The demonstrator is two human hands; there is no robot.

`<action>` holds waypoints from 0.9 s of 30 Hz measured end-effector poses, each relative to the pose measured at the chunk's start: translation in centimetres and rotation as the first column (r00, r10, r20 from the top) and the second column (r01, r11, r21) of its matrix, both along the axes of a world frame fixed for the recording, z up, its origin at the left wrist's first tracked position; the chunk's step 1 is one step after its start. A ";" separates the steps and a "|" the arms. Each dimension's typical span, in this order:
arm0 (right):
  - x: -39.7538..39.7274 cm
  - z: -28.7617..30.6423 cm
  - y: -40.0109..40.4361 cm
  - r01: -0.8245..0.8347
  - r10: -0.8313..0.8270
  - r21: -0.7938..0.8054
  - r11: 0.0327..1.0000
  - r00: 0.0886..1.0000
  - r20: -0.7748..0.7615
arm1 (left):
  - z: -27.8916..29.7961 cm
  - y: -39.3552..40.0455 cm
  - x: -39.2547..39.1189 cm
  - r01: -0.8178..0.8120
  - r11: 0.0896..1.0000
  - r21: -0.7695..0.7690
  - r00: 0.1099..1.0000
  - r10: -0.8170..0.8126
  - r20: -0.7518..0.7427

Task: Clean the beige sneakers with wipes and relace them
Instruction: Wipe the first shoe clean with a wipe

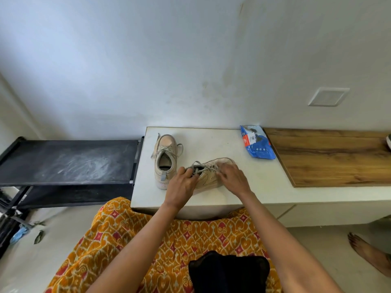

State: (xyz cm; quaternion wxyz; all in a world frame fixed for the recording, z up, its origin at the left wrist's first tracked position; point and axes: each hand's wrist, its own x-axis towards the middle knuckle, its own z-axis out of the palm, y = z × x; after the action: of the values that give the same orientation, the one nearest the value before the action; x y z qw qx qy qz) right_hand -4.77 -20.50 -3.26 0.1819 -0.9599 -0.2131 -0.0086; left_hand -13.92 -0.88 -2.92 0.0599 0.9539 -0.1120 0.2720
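Both hands on the nearer beige canvas sneaker (pixel 209 172), lying crosswise on the white tabletop (pixel 254 182).

Its long axis runs left to right, toe to the right. The left hand (pixel 182 185) pinches the grey lace (pixel 195 167) at the heel-side collar; the right hand (pixel 232 176) rests curled over the laced midfoot. The second beige sneaker (pixel 165 159) stands just left, toe away; the blue wipes packet (pixel 257 142) lies well right, nearer the right hand.

**White room, low surface, dusty black rack**

A pale white surface (pixel 264 182) runs along a plain white wall (pixel 127 60), stained in streaks above it. Right of the hands lies a wood-grain panel (pixel 330 159); left of them stands a black rack (pixel 69 161) smeared with dust. The floor (pixel 69 225) is pale, and soft daylight fills the room.
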 end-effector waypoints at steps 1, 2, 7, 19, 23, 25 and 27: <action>-0.4 -0.5 -0.2 0.005 -0.003 -0.064 0.998 0.999 0.035 | 0.0 -0.1 0.1 0.003 1.000 -0.004 1.000 -0.003 -0.001; -0.8 -0.9 -0.6 0.049 -0.040 -0.097 0.994 0.995 0.087 | 0.0 -0.1 0.2 0.001 1.000 -0.009 1.000 -0.001 -0.005; 0.3 -0.2 -2.3 0.176 -0.149 -0.170 0.970 0.976 0.160 | -0.1 0.2 0.2 0.034 0.999 -0.014 0.999 -0.034 -0.033; -0.6 1.1 -1.2 0.099 -0.053 -0.205 0.974 0.974 0.220 | -0.7 2.0 -0.2 0.156 0.985 0.066 0.988 -0.157 0.002; 0.3 1.4 -2.0 0.274 -0.233 -0.207 0.939 0.951 0.202 | -0.7 0.8 -1.1 0.108 0.994 0.024 0.994 -0.108 0.002; 0.3 1.4 -1.2 0.244 -0.223 -0.163 0.956 0.965 0.135 | -1.2 0.5 -1.7 0.066 0.996 0.052 0.998 -0.065 -0.021; -0.6 0.4 -0.4 0.130 -0.116 -0.142 0.981 0.988 0.101 | -2.1 0.2 -2.5 0.047 0.994 0.098 0.996 -0.039 -0.078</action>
State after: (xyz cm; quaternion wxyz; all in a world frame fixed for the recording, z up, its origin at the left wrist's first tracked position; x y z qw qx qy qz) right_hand -5.36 -20.86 -2.86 0.0993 -0.9806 -0.1617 -0.0483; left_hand -16.40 -0.71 -5.00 0.0221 0.9626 -0.1436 0.2285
